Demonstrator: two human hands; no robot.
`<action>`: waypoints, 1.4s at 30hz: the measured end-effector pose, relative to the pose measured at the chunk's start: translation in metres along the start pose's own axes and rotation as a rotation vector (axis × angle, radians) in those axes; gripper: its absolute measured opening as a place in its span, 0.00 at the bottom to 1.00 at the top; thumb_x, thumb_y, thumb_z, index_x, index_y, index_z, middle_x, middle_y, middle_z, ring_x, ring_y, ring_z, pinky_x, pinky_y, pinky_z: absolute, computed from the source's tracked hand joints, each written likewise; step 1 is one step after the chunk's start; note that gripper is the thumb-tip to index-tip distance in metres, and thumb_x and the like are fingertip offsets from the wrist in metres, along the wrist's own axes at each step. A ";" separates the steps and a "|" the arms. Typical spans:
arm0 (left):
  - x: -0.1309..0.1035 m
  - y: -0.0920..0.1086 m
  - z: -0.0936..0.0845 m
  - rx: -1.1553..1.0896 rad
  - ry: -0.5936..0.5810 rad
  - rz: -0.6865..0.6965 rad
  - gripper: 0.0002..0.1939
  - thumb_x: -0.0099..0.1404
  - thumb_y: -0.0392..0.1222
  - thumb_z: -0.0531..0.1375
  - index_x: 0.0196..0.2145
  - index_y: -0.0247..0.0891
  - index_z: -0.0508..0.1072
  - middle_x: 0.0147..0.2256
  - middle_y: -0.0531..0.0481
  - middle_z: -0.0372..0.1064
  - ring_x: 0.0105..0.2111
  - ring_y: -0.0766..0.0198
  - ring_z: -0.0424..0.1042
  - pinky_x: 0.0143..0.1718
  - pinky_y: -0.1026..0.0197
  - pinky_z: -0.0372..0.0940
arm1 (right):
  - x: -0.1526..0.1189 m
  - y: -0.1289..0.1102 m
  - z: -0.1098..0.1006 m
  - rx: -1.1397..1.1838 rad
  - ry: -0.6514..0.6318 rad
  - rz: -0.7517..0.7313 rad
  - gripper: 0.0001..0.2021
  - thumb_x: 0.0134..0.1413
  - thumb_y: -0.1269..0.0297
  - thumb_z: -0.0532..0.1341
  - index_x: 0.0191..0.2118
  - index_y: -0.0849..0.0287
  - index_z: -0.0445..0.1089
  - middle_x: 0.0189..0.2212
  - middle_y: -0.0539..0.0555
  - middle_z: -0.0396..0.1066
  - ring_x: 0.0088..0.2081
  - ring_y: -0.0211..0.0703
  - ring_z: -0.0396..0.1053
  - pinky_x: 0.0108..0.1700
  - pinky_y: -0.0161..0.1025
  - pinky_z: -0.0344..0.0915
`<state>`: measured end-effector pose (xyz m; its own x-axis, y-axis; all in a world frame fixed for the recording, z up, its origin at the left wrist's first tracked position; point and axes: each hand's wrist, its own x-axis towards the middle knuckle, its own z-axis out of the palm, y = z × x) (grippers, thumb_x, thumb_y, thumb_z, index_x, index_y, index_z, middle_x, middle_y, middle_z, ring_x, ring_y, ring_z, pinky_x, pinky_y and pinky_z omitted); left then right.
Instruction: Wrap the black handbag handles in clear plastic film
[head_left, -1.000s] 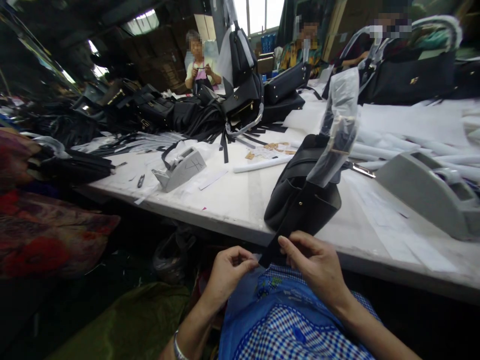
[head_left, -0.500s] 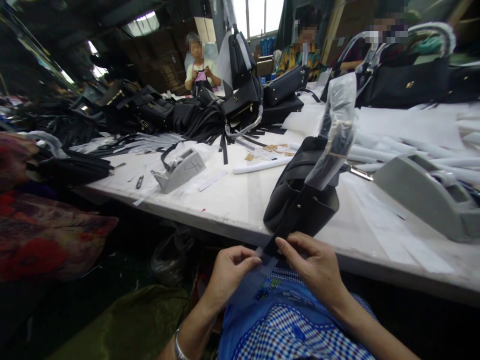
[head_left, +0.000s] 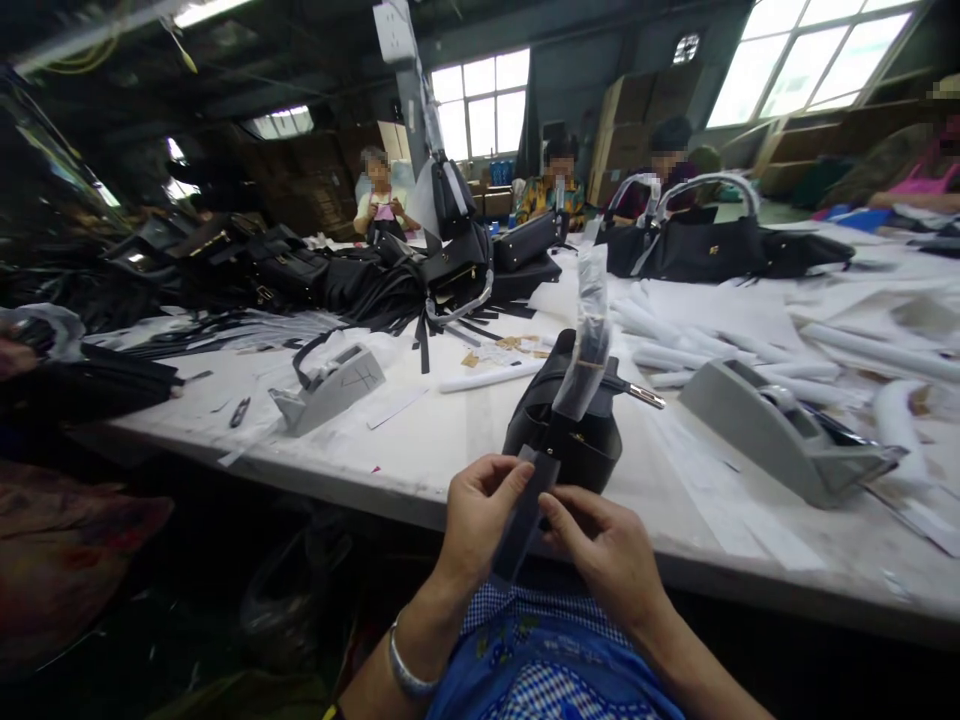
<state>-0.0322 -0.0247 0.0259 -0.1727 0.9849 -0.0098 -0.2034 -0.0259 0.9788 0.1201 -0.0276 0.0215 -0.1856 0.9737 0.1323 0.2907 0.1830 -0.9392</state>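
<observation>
We have a black handbag (head_left: 604, 455) near the front edge of a white counter (head_left: 450, 440), its handle (head_left: 591, 345) standing up from it in clear plastic wrap. From the handbag's near side a dark strap (head_left: 521, 515), covered with translucent film, slants down toward us, and both our hands are on it just in front of the handbag. Our left hand (head_left: 476, 520) has its grip closed, thumb laid over the upper part of the strap and fingers curled beside it. Our right hand (head_left: 607, 550) has its grip closed too, thumb and forefinger pinching the strap's right edge a little lower, the other fingers bent in.

To the right of the handbag, a metal fitting (head_left: 646, 396) juts from its side toward a large grey tape dispenser (head_left: 772, 440). To the left of the handbag we see a smaller grey dispenser (head_left: 337, 390), with dark snips (head_left: 240, 411) farther left. Behind the handbag and to its left lies a white roll (head_left: 491, 377); a heap of black bags (head_left: 289, 265) spreads beyond that. Past the handbag, co-workers sit across the counter, one with a pink apron (head_left: 384, 212).
</observation>
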 end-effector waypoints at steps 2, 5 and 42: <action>-0.003 -0.003 -0.002 0.021 0.013 0.019 0.15 0.60 0.51 0.68 0.36 0.35 0.78 0.31 0.48 0.77 0.30 0.64 0.74 0.33 0.66 0.67 | 0.004 -0.002 0.002 -0.001 -0.007 0.021 0.16 0.58 0.49 0.62 0.36 0.57 0.78 0.28 0.52 0.78 0.28 0.44 0.75 0.31 0.35 0.70; -0.012 -0.009 -0.007 0.011 0.032 -0.010 0.19 0.62 0.54 0.65 0.42 0.36 0.76 0.36 0.47 0.77 0.35 0.61 0.75 0.36 0.64 0.68 | 0.007 -0.002 0.005 -0.005 -0.013 0.027 0.18 0.58 0.48 0.62 0.32 0.58 0.77 0.26 0.52 0.76 0.28 0.44 0.74 0.30 0.35 0.69; -0.034 0.003 -0.024 0.303 0.024 0.102 0.13 0.68 0.50 0.60 0.40 0.38 0.76 0.36 0.45 0.77 0.37 0.58 0.76 0.39 0.61 0.70 | 0.019 -0.008 -0.001 0.137 -0.120 0.070 0.27 0.60 0.46 0.59 0.16 0.60 0.63 0.14 0.48 0.61 0.20 0.34 0.58 0.25 0.33 0.55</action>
<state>-0.0497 -0.0623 0.0246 -0.2005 0.9755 0.0902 0.1115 -0.0687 0.9914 0.1156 -0.0108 0.0315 -0.2821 0.9588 0.0341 0.1781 0.0873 -0.9801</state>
